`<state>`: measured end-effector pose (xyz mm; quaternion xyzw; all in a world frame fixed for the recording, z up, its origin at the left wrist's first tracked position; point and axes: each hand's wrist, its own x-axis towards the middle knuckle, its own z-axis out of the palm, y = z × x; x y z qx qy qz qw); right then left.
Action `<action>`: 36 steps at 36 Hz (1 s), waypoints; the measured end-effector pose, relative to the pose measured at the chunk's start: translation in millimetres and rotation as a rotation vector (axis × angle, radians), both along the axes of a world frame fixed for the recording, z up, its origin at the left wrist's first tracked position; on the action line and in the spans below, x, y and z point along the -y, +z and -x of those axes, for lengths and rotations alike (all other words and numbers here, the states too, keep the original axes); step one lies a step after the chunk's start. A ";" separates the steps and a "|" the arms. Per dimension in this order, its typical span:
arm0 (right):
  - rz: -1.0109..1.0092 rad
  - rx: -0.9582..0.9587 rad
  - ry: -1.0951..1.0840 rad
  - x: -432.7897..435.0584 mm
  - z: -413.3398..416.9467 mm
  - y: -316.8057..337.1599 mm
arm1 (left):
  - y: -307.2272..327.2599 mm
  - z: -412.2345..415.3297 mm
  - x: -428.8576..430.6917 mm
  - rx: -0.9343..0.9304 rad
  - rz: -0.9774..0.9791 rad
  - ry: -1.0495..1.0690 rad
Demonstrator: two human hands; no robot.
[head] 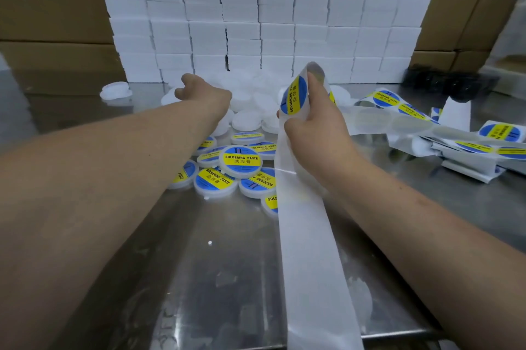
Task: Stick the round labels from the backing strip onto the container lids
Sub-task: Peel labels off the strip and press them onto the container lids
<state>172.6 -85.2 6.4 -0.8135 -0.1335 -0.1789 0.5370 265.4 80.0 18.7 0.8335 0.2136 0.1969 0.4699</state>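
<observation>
Reaching toward 12 o'clock, the left hand [203, 94] hangs over the heap of blank lids [247, 119], its fingers [186, 80] curled downward (whether they hold a lid cannot be told). The right hand [313, 130] grips the backing strip [307, 250], fingers and thumb closed round it, with a round label [293, 97] standing at the fold. Labelled lids [241, 161] lie on the steel surface [227, 278] at 6 o'clock of the blank heap. More strip sprawls toward 3 o'clock; stacked white boxes [270, 8] stand behind.

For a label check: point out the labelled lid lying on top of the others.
The lid in the middle of the labelled heap: it rests on neighbouring lids, overlapping them, and its SOLDERING PASTE label reads upright.
</observation>
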 end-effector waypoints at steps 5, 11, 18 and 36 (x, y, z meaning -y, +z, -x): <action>0.010 0.004 0.002 0.5 -3.1 -2.2 | -3.7 -9.7 7.4 0.059 0.168 0.010; 0.008 0.027 -0.006 0.0 -4.8 -2.4 | -3.5 -6.8 10.3 0.110 0.245 -0.009; -0.005 0.021 0.012 1.2 -3.4 -0.9 | 16.6 24.0 25.1 0.289 0.471 0.018; 0.063 0.166 0.030 0.5 -1.5 -1.5 | -6.7 100.4 47.5 0.414 -0.031 -0.442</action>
